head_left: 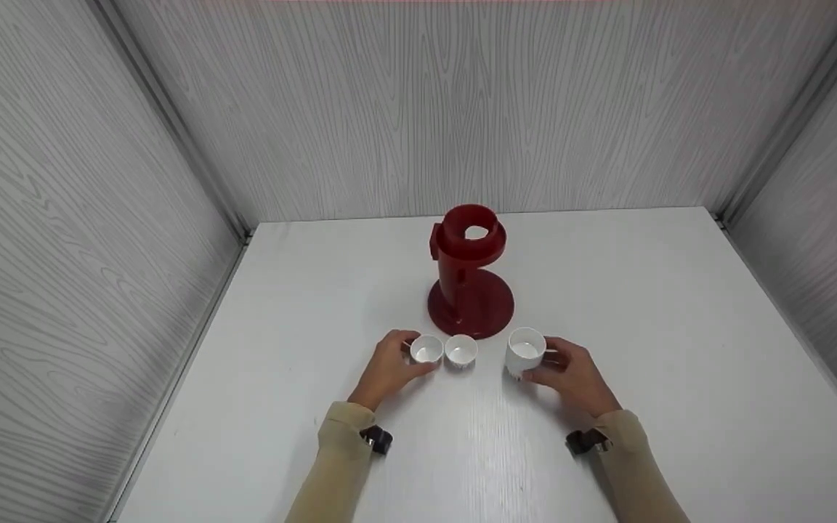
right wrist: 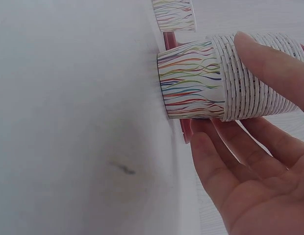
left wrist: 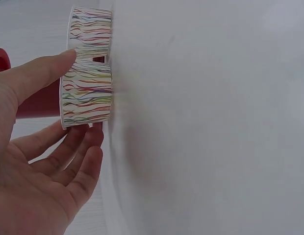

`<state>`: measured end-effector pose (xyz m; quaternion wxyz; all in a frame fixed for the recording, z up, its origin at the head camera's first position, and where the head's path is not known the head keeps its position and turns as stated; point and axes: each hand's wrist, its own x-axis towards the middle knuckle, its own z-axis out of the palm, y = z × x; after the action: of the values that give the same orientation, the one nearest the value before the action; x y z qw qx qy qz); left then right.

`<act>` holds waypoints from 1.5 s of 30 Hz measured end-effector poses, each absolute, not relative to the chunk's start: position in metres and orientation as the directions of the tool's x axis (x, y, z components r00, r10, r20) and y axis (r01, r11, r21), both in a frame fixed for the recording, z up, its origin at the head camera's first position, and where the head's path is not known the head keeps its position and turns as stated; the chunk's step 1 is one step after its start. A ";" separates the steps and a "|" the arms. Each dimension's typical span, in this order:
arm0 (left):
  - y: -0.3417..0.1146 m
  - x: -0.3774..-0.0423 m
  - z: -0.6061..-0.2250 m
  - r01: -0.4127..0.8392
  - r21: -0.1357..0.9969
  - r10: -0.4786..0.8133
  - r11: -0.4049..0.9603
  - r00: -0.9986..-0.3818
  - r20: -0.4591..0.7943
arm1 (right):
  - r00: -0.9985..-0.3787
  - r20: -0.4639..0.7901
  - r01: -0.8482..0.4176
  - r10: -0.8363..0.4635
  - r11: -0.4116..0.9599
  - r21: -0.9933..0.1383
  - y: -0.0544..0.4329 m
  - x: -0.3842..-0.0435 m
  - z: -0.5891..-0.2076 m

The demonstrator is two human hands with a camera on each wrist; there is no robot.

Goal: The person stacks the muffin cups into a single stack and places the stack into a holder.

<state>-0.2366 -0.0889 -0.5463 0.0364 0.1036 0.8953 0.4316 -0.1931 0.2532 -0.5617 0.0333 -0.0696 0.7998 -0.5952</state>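
Now pinching a striped paper cup (left wrist: 87,96) between thumb and fingers of the left hand (head_left: 389,368), clasping a cup stack (right wrist: 190,81) in the right hand (head_left: 573,375), apparently spacing out cups beside the loose cup (head_left: 461,351) between both sets of fingertips, probably needing a gentle left release next.

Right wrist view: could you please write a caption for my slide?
A right hand grips a stack of cups printed with colourful wavy lines; another cup shows at the top edge.

Two round white paper cups (head_left: 461,353): side by side, left of tall white paper-cup stack (head_left: 522,362)
Red round-based plastic stand (head_left: 453,277): behind the cups, on flat white bench (head_left: 302,290)
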 end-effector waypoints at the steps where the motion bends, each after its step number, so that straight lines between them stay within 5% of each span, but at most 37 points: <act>1: -0.089 -0.237 -0.545 0.159 0.778 0.220 0.608 -0.975 0.028 | -0.989 0.030 -0.070 -0.147 0.281 -0.957 0.253 -0.193 -0.562; 20: -0.072 -0.237 -0.511 0.192 0.807 0.254 0.559 -0.966 0.054 | -0.987 0.038 -0.082 -0.157 0.280 -0.956 0.255 -0.193 -0.563; 45: -0.002 -0.233 -0.457 0.454 0.759 0.463 0.467 -0.857 0.227 | -0.988 0.033 -0.074 -0.150 0.277 -0.958 0.253 -0.195 -0.563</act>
<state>-0.2335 -0.0015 -0.4573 0.0052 0.2675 0.8565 0.4414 -0.1949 0.2534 -0.5631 0.0317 -0.0699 0.7983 -0.5974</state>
